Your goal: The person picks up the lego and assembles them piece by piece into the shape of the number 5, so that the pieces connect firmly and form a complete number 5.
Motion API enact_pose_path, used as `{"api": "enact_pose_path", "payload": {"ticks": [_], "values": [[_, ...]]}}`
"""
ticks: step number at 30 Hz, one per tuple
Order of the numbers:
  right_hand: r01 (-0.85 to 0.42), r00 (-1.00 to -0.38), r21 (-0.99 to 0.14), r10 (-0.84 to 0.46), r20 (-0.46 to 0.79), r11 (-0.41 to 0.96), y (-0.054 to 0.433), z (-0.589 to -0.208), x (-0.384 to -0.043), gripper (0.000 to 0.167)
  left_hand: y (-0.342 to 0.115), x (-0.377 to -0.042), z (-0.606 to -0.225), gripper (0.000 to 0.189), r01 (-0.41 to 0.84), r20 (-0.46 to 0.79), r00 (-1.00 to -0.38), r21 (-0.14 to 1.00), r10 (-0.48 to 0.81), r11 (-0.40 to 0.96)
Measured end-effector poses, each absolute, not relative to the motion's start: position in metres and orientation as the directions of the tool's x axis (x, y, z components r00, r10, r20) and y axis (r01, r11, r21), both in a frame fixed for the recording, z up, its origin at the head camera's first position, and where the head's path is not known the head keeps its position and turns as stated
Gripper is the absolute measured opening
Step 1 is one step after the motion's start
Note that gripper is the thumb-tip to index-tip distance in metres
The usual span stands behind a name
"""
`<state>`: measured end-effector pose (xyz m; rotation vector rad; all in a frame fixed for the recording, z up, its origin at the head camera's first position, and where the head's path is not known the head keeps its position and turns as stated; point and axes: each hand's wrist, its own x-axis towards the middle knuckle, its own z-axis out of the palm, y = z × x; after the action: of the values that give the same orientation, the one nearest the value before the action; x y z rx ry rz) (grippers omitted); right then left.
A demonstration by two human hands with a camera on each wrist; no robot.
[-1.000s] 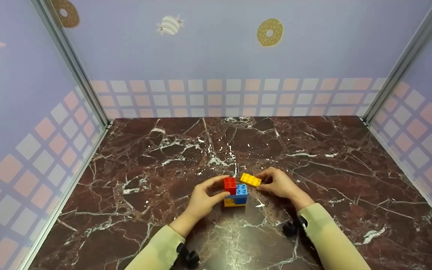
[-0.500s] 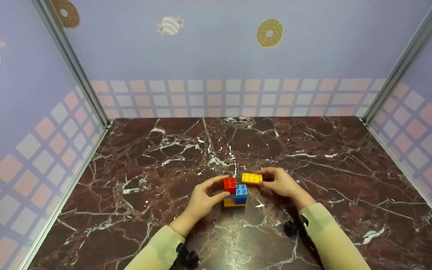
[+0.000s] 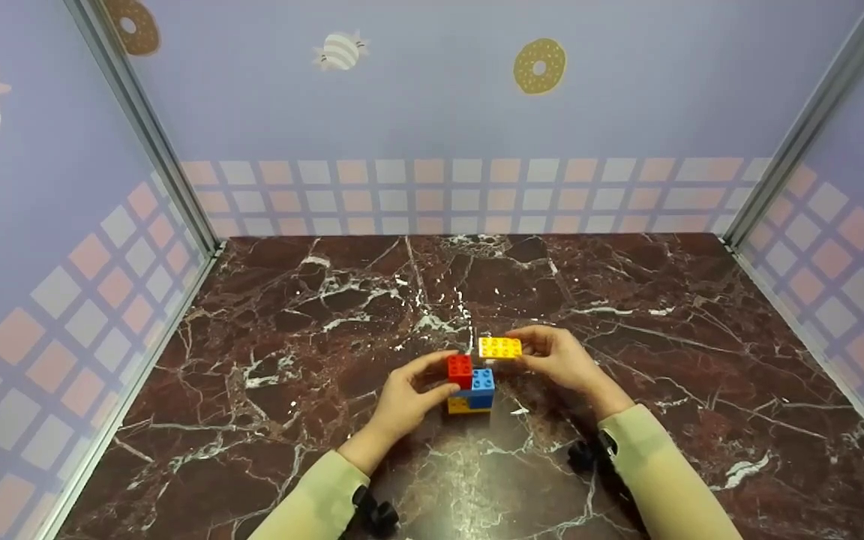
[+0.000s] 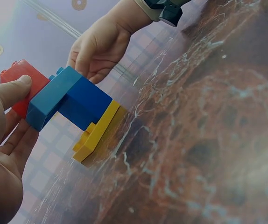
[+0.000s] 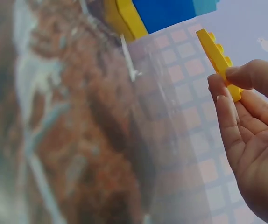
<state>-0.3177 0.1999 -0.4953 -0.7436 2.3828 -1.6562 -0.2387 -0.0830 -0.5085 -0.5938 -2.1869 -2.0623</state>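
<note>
A small stack of toy building bricks stands on the table. Its base is a thin yellow brick [image 4: 99, 133], with a dark blue brick [image 4: 85, 105] on it, then a lighter blue brick [image 4: 54, 95] that overhangs to the left. On top at the left sits a red brick [image 3: 460, 369]. My left hand [image 3: 402, 401] grips the red brick between thumb and fingers. In my right hand [image 3: 563, 360] a loose thin yellow brick [image 3: 499, 348] is pinched by one end, studs up. It hangs in the air behind and right of the stack, apart from it.
The dark red marbled table [image 3: 289, 442] stretches out around the hands. Purple walls with a checked border [image 3: 432, 195] enclose it at the back and both sides. A black wrist device [image 3: 376, 514] is strapped at each sleeve.
My right hand has turned the loose yellow brick from slanted to straight and raised it slightly up and back. The left hand and the stack have stayed in place.
</note>
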Motion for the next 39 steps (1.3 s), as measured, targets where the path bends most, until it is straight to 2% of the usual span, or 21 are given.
{"api": "enact_pose_path", "payload": {"ticks": [14,29,39], "values": [[-0.278,-0.855,-0.946,-0.493,0.164,0.167,0.193,-0.464,-0.302,0.044,-0.083,-0.239,-0.509,0.048,0.356,0.339,-0.916,0.933,0.215,0.044],[-0.294,-0.819,-0.955,-0.526,0.23,0.04,0.181,-0.451,-0.286,0.045,-0.082,-0.239,-0.509,0.049,0.346,0.331,-0.919,0.937,0.216,0.037],[-0.292,-0.804,-0.954,-0.556,0.209,0.064,0.172,-0.449,-0.279,0.044,-0.082,-0.238,-0.507,0.049,0.335,0.319,-0.923,0.941,0.214,0.042]]}}
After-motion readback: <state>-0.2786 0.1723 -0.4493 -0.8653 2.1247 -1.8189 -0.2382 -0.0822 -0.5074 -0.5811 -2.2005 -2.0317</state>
